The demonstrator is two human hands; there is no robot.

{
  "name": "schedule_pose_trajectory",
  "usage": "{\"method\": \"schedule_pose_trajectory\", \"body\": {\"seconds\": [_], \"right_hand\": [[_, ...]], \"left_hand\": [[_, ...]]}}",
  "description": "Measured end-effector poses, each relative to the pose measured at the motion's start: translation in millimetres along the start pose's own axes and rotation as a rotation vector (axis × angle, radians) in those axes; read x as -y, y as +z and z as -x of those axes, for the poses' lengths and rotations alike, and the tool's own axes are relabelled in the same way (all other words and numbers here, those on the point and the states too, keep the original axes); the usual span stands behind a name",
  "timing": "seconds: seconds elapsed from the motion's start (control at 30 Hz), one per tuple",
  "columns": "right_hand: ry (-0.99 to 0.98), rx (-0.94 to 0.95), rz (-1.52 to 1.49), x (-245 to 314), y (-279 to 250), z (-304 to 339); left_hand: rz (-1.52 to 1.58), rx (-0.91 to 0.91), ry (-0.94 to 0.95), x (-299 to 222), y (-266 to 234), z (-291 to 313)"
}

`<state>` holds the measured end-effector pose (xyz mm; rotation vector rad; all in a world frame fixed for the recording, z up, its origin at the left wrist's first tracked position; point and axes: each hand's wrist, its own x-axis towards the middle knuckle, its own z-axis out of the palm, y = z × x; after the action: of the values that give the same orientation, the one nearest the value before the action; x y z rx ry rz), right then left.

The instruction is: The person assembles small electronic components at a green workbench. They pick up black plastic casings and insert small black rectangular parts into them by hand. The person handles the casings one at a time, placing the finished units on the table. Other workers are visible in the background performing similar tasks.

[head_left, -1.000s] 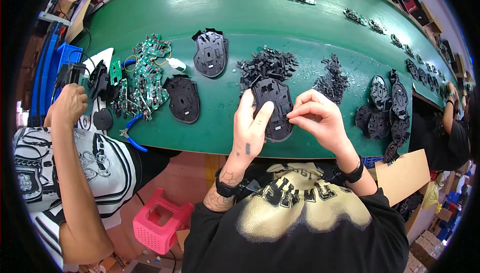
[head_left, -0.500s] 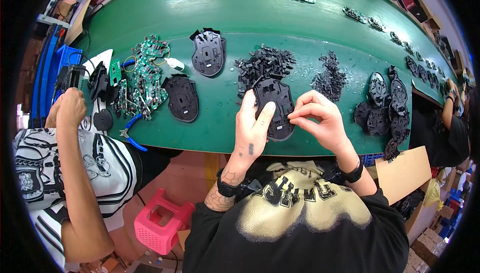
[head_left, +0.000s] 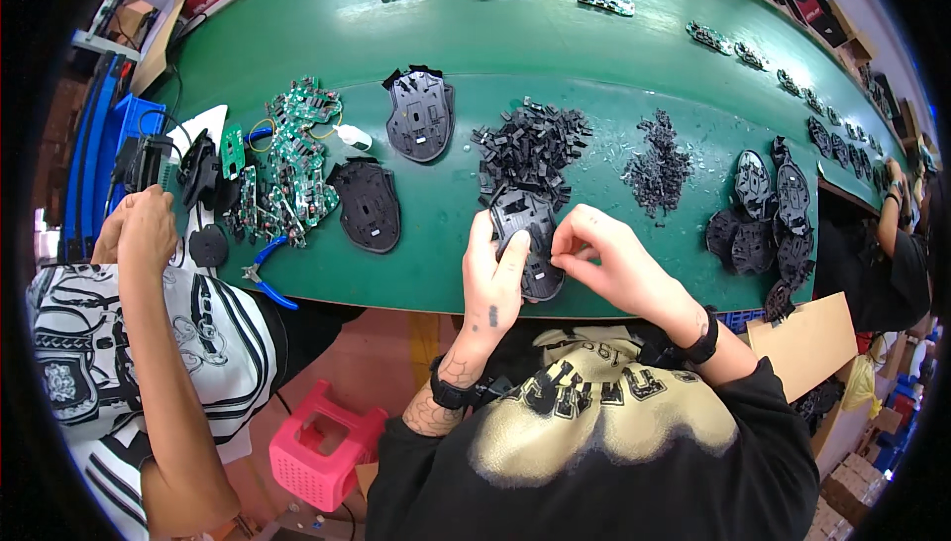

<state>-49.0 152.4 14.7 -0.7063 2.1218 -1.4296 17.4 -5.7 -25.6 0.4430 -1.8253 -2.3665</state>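
head cam | left of two fisheyes | looks down and forward | green bench (head_left: 426,273) near (edges bow rimward)

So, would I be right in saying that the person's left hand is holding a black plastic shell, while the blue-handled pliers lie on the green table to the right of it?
Not quite: the blue-handled pliers lie on the green table to the left of the black plastic shell in the person's left hand, as the head view shows.

The left hand (head_left: 494,278) holds a black shell (head_left: 536,228) beside a parts pile (head_left: 531,150), the right hand (head_left: 612,262) at the shell's edge.
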Motion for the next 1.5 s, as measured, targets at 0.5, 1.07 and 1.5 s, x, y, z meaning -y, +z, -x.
{"method": "schedule_pose_trajectory", "body": {"seconds": [0.5, 1.07, 1.5], "right_hand": [[-0.032, -0.148, 0.324, -25.9, -26.6, -39.4], [0.012, -0.186, 0.294, -29.2, -54.0, -17.0], [0.142, -0.156, -0.662, -37.5, -77.5, 0.2]], "left_hand": [[0.121, -0.057, -0.036, -28.1, -3.3, 0.8], [0.170, 0.036, 0.008, -23.7, 8.6, -7.5], [0.089, 0.109, -0.054, -12.8, 29.0, -12.2]]}}
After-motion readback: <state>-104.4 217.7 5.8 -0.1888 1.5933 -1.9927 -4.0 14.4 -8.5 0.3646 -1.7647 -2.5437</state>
